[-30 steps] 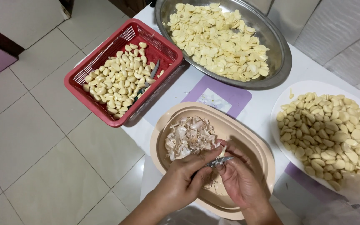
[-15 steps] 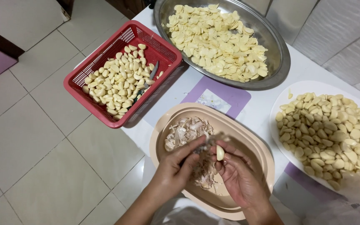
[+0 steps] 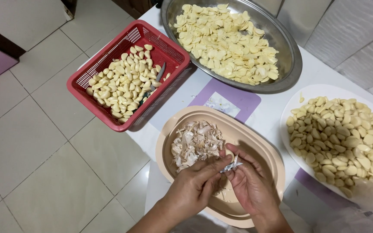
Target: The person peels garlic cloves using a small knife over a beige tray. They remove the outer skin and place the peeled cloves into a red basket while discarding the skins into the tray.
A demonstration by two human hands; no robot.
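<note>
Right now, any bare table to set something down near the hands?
Little. One bare patch lies on the purple mat, bordered by the red basket, steel bowl and beige tray. A narrow white strip runs between tray and white plate. Both hands crowd the tray's near half.

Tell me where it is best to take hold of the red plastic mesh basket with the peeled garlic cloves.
Grip the red plastic mesh basket by its thick rim at the two short ends, from above. The rim flares outward, and the peeled garlic cloves and a small knife fill the inside.
</note>
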